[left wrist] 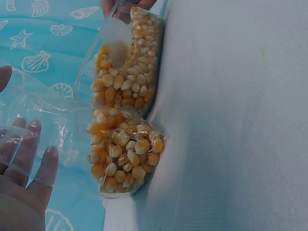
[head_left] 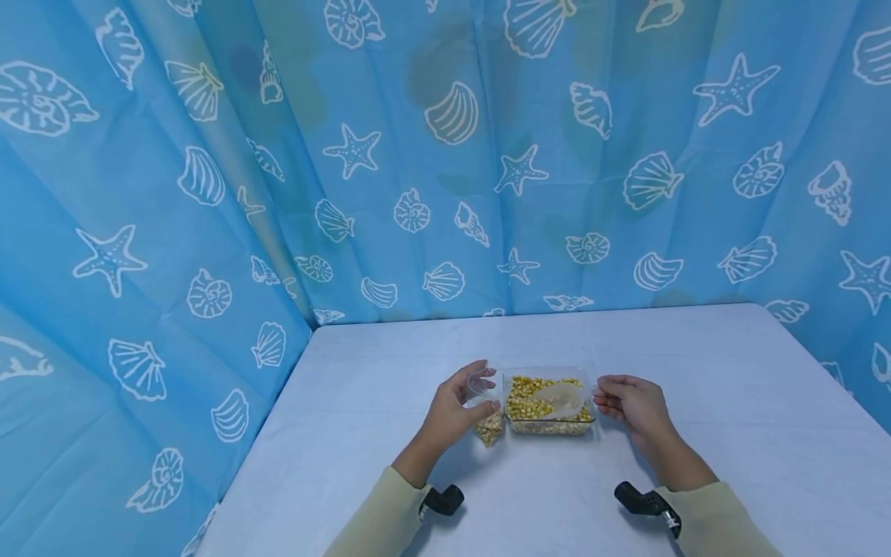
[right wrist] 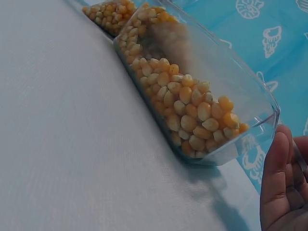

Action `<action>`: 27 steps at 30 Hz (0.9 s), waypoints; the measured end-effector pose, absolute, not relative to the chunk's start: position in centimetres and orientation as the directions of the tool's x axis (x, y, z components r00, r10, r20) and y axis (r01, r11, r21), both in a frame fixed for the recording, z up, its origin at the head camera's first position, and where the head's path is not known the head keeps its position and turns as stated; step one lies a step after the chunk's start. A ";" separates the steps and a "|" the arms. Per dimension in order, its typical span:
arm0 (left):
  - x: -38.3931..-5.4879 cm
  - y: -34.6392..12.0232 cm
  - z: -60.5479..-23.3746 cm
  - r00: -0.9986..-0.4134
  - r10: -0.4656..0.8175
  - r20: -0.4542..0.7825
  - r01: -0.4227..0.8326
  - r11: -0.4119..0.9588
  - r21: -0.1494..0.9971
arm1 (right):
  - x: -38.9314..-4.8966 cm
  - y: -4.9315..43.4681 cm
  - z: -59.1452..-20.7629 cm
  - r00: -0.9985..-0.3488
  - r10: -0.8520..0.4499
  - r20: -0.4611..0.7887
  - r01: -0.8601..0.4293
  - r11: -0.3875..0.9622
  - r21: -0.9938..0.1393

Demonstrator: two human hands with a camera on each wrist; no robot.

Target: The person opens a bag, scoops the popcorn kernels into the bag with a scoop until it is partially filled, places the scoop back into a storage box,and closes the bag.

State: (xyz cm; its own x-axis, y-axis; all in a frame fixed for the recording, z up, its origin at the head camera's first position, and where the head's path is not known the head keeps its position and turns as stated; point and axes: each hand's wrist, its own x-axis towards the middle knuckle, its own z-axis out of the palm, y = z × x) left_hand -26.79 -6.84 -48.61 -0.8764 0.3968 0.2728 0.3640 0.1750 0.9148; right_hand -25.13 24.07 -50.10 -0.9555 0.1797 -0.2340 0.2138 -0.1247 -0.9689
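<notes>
Currently, left hand point(head_left: 451, 408) open, fingers loosely spread about top of corn bag point(left wrist: 126, 159); just beside, clear container point(right wrist: 226, 155), short of far edge of surface point(head_left: 703, 348), right hand point(head_left: 640, 404) pinching its end.

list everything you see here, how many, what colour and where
table: 1, white top, below the hanging fabric
hanging fabric: at least 1 piece, blue with white shells and starfish, behind and beside the table
clear container: 1, colourless, on the table
plastic bag: 1, transparent, left of the container
corn kernels: too many to count, yellow and cream, in container and bag
scoop-like piece: 1, translucent whitish, in the container, exact kind unclear
wrist devices: 2, black, one at each wrist
sleeves: 2, pale yellow-green, on the forearms
left hand: 1, bare, around the bag's upper part
right hand: 1, bare, at the container's right end
</notes>
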 end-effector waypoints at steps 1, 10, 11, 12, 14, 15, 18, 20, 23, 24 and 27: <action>-26.8 -6.8 -48.6 -0.875 0.398 0.275 0.366 0.172 0.915 | -25.1 24.1 -50.2 -0.956 0.178 -0.235 0.213 -0.133 -0.968; -26.9 -6.8 -48.8 -0.873 0.394 0.288 0.380 0.180 0.907 | -25.0 24.1 -50.9 -0.950 0.154 -0.271 0.224 -0.269 -0.937; -26.9 -6.8 -48.8 -0.871 0.395 0.291 0.383 0.178 0.906 | -25.0 24.1 -51.0 -0.949 0.153 -0.277 0.225 -0.290 -0.930; -26.9 -6.8 -48.8 -0.869 0.398 0.295 0.387 0.175 0.905 | -25.0 24.1 -51.0 -0.948 0.152 -0.279 0.223 -0.308 -0.925; -26.9 -6.8 -48.9 -0.866 0.401 0.299 0.391 0.171 0.904 | -24.9 24.1 -51.0 -0.947 0.150 -0.285 0.222 -0.335 -0.915; -26.9 -6.8 -48.9 -0.864 0.403 0.301 0.394 0.170 0.903 | -24.9 24.1 -51.0 -0.945 0.152 -0.289 0.224 -0.344 -0.912; -26.9 -6.7 -49.0 -0.859 0.410 0.306 0.399 0.162 0.902 | -24.8 24.2 -50.8 -0.941 0.159 -0.298 0.224 -0.364 -0.904; -26.9 -6.7 -49.0 -0.858 0.412 0.306 0.399 0.161 0.903 | -24.7 24.2 -50.5 -0.939 0.168 -0.300 0.222 -0.370 -0.902; -26.9 -6.7 -48.9 -0.859 0.412 0.302 0.395 0.159 0.905 | -24.7 24.3 -50.0 -0.938 0.180 -0.297 0.210 -0.389 -0.897; -26.9 -6.7 -48.9 -0.860 0.412 0.301 0.393 0.160 0.905 | -24.7 24.4 -49.9 -0.938 0.184 -0.295 0.205 -0.395 -0.896; -26.9 -6.7 -48.9 -0.863 0.409 0.298 0.390 0.163 0.906 | -24.7 24.5 -49.4 -0.936 0.198 -0.291 0.187 -0.418 -0.889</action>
State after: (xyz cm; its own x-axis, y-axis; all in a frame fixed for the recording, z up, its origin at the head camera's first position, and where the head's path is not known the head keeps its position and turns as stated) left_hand -26.88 -6.70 -48.90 -0.8626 0.4087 0.2982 0.3904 0.1630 0.9061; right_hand -24.71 24.49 -49.40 -0.9361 0.1982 -0.2907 0.1874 -0.4185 -0.8887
